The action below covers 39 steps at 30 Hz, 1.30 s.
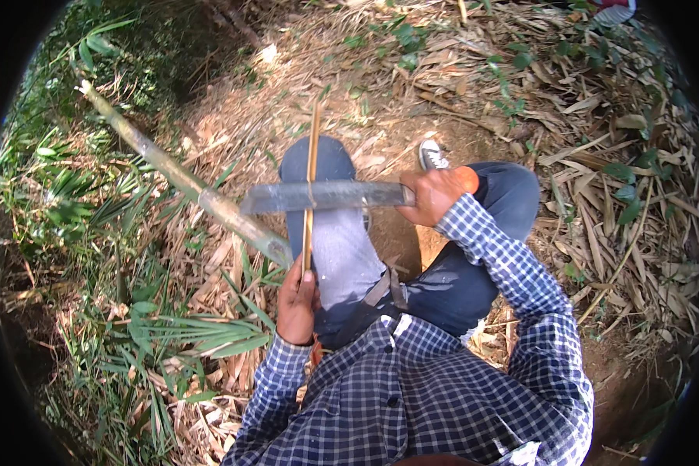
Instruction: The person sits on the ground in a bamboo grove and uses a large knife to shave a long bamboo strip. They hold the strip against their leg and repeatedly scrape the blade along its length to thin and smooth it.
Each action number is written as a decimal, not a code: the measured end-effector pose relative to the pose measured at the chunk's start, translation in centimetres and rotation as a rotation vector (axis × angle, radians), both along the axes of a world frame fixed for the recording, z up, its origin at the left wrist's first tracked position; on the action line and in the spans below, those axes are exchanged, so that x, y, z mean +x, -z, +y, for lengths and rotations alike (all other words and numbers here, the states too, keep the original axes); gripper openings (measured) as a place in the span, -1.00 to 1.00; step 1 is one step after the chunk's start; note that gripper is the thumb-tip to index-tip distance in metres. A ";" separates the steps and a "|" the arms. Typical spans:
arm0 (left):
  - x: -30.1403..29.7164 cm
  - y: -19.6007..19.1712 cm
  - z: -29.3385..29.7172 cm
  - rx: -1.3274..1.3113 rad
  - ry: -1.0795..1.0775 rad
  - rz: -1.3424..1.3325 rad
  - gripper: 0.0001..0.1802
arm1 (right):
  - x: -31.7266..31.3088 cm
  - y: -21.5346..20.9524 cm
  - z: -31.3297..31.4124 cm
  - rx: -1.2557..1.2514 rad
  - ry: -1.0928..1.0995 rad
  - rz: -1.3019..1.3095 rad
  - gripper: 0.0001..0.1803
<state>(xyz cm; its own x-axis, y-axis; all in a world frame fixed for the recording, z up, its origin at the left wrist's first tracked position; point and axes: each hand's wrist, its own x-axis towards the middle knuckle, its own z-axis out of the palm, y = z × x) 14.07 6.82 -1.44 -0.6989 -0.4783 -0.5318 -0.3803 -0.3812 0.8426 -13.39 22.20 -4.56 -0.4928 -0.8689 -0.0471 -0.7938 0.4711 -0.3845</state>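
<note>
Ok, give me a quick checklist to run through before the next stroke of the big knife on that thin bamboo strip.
1. Left hand grips the thin yellow-brown bamboo strip at its near end: ok.
2. Right hand closed around the handle of the long grey flat-bladed knife: ok.
3. Blade lies across the strip, touching it: ok.
4. Left-hand fingers well away from the blade: ok.
5. Strip runs over the left knee in dark trousers, right under the blade: not ok.
6. Blade edge direction: cannot tell.
7. Thick green bamboo pole lying clear, left of the strip: ok.
</note>
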 end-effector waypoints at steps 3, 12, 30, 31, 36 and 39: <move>0.7 0.8 -0.1 0.000 -0.031 0.054 -0.42 | -3.2 2.3 -1.9 0.082 0.161 -0.110 -0.63; 1.1 1.4 0.7 0.084 -0.071 0.112 -0.50 | -5.3 1.1 -1.2 0.044 0.221 -0.166 -0.66; -3.0 4.9 -1.1 0.117 -0.121 0.096 -0.62 | -5.3 6.2 2.6 -0.039 0.579 -0.414 -0.54; -3.0 4.9 -1.1 0.124 -0.105 0.110 -0.65 | -5.4 6.3 2.6 -0.061 0.589 -0.400 -0.54; -3.5 4.8 -1.1 0.093 -0.053 0.148 -0.76 | -5.9 6.8 2.3 -0.066 0.604 -0.440 -0.53; -3.5 5.8 -1.0 -0.010 -0.080 0.169 -0.82 | -5.9 6.9 1.9 -0.055 0.583 -0.421 -0.51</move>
